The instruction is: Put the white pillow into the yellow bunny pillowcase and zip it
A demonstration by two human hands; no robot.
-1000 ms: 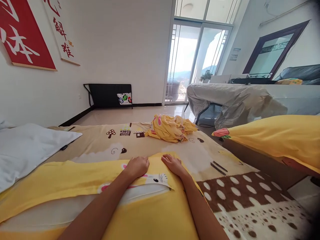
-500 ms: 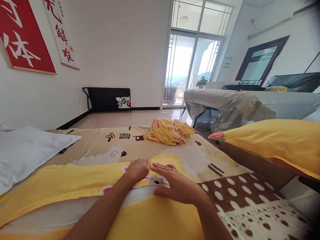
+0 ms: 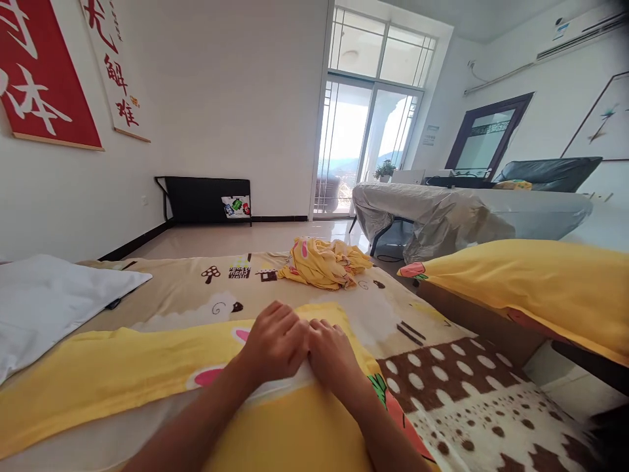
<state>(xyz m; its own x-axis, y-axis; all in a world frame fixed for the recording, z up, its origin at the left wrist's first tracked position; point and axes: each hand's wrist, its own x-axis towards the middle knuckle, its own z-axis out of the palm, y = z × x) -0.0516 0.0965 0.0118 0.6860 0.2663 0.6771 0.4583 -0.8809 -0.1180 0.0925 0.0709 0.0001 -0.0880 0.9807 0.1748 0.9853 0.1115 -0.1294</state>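
Observation:
A yellow pillowcase (image 3: 142, 354) with a rabbit print and pink ears lies spread across the bed in front of me. A white strip (image 3: 147, 419) runs below its upper yellow part; whether it is print or something inside, I cannot tell. My left hand (image 3: 278, 341) is closed on the cloth near its right end, knuckles up. Right beside it, my right hand (image 3: 334, 354) is also closed on the cloth, the two hands touching. Their fingertips and the pinched fabric are hidden. A carrot print (image 3: 393, 406) shows past my right wrist.
Crumpled yellow cloth (image 3: 324, 262) lies at the bed's far edge. A white pillow (image 3: 54, 308) is at left, a yellow pillow (image 3: 540, 275) at right. The patterned blanket (image 3: 442, 367) covers the bed. Beyond stands a plastic-covered table (image 3: 442, 210).
My right hand has gone from open and spread to closed on the cloth beside my left hand. The left hand has risen slightly. The view has shifted a little right.

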